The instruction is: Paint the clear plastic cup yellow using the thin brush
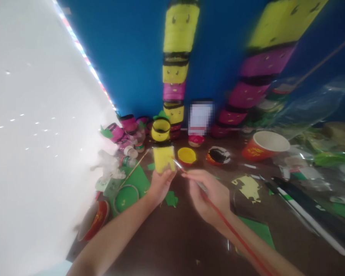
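My left hand (160, 188) is closed around the lower end of a yellow-painted container (163, 157) with a black band at its top. A darker smudge shows low on its yellow side. My right hand (209, 191) pinches a paintbrush (229, 225) with a long red handle running back over the forearm. The brush tip is at the container's right edge; blur hides whether it touches. Just to the right stands a small pot of yellow paint (186, 155), and beyond it a pot of black paint (218, 155).
A red paper cup (266, 145) stands at the right, and another (94, 220) lies at the left. Green paper (136, 178), yellow scraps (247, 188) and black-and-white tools (307, 214) lie about. Stacked yellow and pink containers (175, 73) rise against the blue wall (132, 50).
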The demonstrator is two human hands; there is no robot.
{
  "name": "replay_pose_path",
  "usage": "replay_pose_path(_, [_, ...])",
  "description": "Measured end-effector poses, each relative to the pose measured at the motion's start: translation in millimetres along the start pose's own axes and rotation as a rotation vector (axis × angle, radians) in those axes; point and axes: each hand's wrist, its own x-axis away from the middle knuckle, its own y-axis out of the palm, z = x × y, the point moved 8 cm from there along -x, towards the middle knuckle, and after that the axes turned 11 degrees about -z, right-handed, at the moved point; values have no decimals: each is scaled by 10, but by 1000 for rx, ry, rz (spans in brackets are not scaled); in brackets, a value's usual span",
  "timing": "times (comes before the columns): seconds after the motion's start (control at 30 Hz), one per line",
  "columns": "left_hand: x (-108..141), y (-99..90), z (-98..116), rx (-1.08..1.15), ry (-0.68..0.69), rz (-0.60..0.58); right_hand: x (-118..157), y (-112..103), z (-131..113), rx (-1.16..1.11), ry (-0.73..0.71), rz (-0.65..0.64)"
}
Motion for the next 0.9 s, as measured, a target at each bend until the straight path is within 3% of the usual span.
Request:
replay_pose_path(0.23, [3,-50,-16,-17,-20,69,40,-20,-44,-38,-80,-6])
replay_pose_path(0.43, [-1,8,5,-8,3,-18,-10,14,-1,-10,5,-12])
replay_pose_path(0.67, [-7,-36,-18,-5,-24,69,59,-47,-6,-42,-60,20])
replay_pose_path(0.9, [24,53,17,-10,-13,-7,-9,-27,18,26,24,58])
